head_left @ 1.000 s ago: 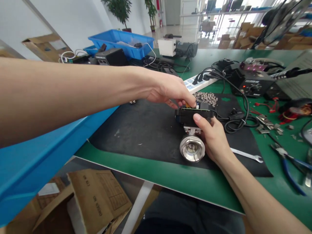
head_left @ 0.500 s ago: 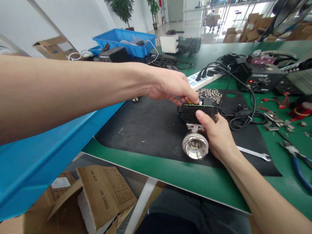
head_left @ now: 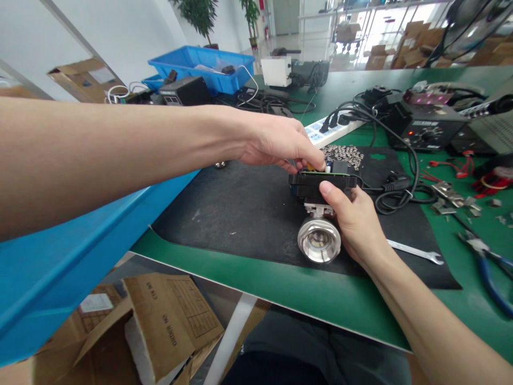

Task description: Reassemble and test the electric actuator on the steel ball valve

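Observation:
A motorized ball valve has a black actuator housing (head_left: 308,186) above a shiny steel valve body (head_left: 319,240), whose round threaded opening faces me. The housing is uncovered at the top, where the edge of a green circuit board (head_left: 339,173) and some small parts show. My right hand (head_left: 356,216) grips the housing from the right, thumb across its front. From the left, my left hand (head_left: 286,140) reaches over, with thumb and fingers closed at the board's left part beside a yellow component (head_left: 310,167). What lies between those fingertips is hidden.
A black mat (head_left: 236,214) covers the green bench. Behind the valve lie many small metal nuts (head_left: 347,155) and a white power strip (head_left: 316,136). A wrench (head_left: 417,251), pliers (head_left: 484,262) and cables (head_left: 395,200) are at right; a blue bin (head_left: 80,262) stands left.
The view has shifted a little, so everything sits slightly further left. Both hands keep nearly the same place on the valve.

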The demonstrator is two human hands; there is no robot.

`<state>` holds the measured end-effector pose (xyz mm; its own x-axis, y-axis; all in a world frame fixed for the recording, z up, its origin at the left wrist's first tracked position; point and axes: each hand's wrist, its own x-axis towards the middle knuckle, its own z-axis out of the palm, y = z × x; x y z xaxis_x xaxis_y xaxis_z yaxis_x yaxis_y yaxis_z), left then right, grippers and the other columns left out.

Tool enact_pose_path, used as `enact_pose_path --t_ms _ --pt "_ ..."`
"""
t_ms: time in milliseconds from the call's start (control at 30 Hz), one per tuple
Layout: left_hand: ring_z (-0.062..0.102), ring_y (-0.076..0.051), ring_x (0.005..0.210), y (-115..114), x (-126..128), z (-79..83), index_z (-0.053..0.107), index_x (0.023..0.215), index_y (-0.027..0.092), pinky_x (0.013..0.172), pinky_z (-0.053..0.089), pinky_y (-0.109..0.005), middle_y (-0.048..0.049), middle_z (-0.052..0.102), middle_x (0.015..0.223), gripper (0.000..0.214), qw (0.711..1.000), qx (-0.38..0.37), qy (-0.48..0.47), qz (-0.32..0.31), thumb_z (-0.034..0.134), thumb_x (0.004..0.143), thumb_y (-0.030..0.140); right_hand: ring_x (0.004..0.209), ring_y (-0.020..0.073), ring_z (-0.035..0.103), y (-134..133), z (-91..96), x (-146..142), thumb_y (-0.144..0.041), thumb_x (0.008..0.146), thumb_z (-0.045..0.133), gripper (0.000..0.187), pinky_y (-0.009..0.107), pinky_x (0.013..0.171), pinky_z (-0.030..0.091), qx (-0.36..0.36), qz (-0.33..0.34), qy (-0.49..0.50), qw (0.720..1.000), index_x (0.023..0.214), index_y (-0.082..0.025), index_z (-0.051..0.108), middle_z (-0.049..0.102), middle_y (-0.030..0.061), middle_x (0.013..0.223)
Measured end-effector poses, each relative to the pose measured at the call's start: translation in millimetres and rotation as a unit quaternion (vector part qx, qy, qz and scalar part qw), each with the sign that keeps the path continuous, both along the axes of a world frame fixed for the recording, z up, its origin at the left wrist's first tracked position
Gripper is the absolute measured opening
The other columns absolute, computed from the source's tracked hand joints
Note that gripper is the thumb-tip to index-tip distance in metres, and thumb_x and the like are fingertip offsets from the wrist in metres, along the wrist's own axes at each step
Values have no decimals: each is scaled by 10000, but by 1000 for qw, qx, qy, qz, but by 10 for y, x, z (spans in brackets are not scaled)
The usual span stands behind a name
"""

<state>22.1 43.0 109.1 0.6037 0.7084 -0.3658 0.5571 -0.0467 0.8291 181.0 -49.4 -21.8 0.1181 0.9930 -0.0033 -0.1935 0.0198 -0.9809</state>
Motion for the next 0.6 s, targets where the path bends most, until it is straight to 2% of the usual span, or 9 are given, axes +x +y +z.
enact_pose_path --t_ms 200,400,600 --pt "521 -123 748 -18 18 24 630 659 124 707 396 -277 -20 639 742 132 1000 -6 6 2 709 748 180 983 272 720 -1 13 9 -526 727 838 526 439 927 562 -3 1 -1 1000 1107 -229 628 774 50 1050" --pt "522 -132 786 -16 3 40 672 677 122 729 386 -295 -25 649 781 116 1000 -3 11 -9 711 761 192 1037 282 715 2 23 12 -528 731 834 527 442 943 561 0 3 -5 1000 1111 -229 624 771 54 1071" --pt "466 -126 721 -28 -36 66 700 629 154 714 361 -323 -8 617 693 176 999 24 23 -39 721 788 228 1072 283 708 -7 43 13 -533 714 846 572 433 965 553 6 4 -19 1000 1135 -221 617 761 66 1142"
